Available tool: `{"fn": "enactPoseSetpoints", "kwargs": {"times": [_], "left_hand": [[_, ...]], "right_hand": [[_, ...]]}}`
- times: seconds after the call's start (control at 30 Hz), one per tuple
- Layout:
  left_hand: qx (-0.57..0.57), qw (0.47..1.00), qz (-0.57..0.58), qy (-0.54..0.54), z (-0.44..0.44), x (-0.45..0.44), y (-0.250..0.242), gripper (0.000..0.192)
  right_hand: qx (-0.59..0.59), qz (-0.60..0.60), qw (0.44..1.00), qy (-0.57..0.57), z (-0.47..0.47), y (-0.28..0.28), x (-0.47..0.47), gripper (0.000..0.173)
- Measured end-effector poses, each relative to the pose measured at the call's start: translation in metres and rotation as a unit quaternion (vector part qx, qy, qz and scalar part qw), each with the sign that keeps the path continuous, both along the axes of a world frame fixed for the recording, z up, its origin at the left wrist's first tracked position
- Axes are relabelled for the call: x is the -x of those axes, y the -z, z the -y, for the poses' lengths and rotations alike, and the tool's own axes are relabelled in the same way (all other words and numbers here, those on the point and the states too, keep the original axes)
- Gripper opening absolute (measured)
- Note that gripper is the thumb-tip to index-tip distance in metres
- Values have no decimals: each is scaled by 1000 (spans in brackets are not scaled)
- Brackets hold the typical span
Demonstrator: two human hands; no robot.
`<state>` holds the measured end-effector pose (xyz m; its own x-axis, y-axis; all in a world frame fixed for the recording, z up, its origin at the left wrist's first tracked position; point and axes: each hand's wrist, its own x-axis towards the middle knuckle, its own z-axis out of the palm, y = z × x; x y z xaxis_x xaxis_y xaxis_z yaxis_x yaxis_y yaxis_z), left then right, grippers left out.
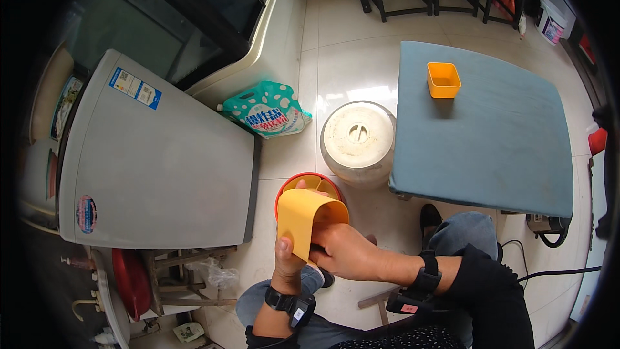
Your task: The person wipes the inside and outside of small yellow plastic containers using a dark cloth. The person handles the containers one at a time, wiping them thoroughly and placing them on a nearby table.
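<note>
My left hand [286,257] grips a curved yellow plastic piece [296,220] from the left, its thumb on the outer wall. Some of its fingertips show beyond the far edge. The piece looks hollow and open towards me. My right hand [346,251] is curled at that opening, with its fingertips hidden by the piece and by the hand itself, so I cannot tell what they grip. Below and behind the piece sits a round container with a red rim [280,193] and yellow divided compartments, partly covered by the piece and my hands.
A grey-blue covered table [484,145] at right bears an orange square cup [443,80]. Beside it stands a lidded round bin [358,138]. A teal detergent pouch [271,110] lies near a grey appliance [164,165] at left. Dark stools [402,0] stand at the back.
</note>
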<state>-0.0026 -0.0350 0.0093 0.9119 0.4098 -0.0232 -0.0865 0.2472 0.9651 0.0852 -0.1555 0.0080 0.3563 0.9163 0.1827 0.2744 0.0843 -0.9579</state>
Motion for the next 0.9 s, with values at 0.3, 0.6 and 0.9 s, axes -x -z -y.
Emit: {"fn": "enactPoseSetpoints", "kwargs": {"times": [0.3, 0.6, 0.9], "left_hand": [[-1, 999, 47, -25, 1, -3, 3, 114], [213, 960, 90, -159, -42, -3, -2, 74], [205, 959, 195, -34, -40, 7, 4, 82]], "right_hand": [[-70, -324, 943, -30, 3, -13, 2, 20], [-38, -230, 923, -304, 9, -14, -17, 20], [-57, -454, 883, -103, 31, -49, -70, 21]]}}
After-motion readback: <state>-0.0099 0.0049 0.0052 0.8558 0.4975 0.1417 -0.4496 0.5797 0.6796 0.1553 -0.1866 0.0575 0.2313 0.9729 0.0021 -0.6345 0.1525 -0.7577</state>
